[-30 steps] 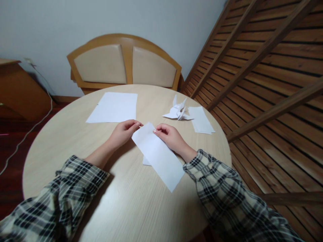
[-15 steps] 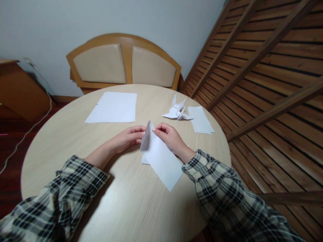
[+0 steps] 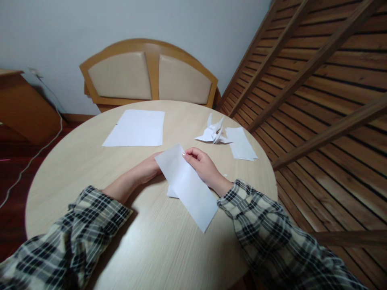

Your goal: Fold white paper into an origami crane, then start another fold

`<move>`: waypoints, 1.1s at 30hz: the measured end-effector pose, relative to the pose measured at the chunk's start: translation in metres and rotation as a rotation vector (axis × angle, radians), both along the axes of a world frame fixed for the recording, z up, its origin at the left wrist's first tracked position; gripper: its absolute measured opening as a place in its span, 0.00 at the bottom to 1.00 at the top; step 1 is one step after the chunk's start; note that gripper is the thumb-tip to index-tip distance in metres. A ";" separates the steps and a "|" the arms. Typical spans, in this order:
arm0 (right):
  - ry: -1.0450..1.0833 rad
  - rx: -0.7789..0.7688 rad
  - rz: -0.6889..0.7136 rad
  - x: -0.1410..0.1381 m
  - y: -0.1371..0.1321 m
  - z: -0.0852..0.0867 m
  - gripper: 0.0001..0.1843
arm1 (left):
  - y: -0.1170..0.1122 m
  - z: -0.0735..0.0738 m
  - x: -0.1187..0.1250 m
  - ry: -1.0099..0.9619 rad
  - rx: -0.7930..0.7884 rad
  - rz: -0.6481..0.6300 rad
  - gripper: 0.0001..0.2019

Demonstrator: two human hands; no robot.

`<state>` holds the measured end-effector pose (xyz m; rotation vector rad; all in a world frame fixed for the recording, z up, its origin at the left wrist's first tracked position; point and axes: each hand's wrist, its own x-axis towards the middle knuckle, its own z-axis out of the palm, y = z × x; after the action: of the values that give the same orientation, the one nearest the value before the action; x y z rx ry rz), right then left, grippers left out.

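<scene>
A white sheet of paper [image 3: 190, 185] lies slantwise between my hands, its near corner pointing toward me. My right hand [image 3: 203, 164] pinches the sheet's upper right edge between thumb and fingers. My left hand [image 3: 148, 168] is at the upper left corner, and the paper covers its fingers, so their grip is hidden. Another piece of white paper [image 3: 171, 192] peeks out from under the sheet's left edge. Beyond my right hand sit white folded paper cranes [image 3: 213, 133], close together with wings spread.
A round, light wooden table [image 3: 69, 177] carries everything. A stack of white paper [image 3: 136, 128] lies at its far left, and smaller paper pieces [image 3: 242, 144] lie right of the cranes. Behind stands a padded headboard [image 3: 154, 74]; a slatted wooden wall [image 3: 320, 100] rises on the right.
The sheet's upper left part, folded up before, has opened out flat to the left and now covers my left fingers. My right hand keeps its pinch in nearly the same place.
</scene>
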<state>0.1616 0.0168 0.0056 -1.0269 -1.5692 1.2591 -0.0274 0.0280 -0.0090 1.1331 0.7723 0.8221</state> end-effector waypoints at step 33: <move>0.109 -0.244 0.017 0.012 0.005 0.014 0.33 | -0.023 0.037 0.013 1.233 0.647 0.370 0.13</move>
<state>0.1737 0.0214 0.0196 -1.0781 -1.3678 1.5198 -0.0139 0.0045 0.0277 2.1616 1.8479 0.6170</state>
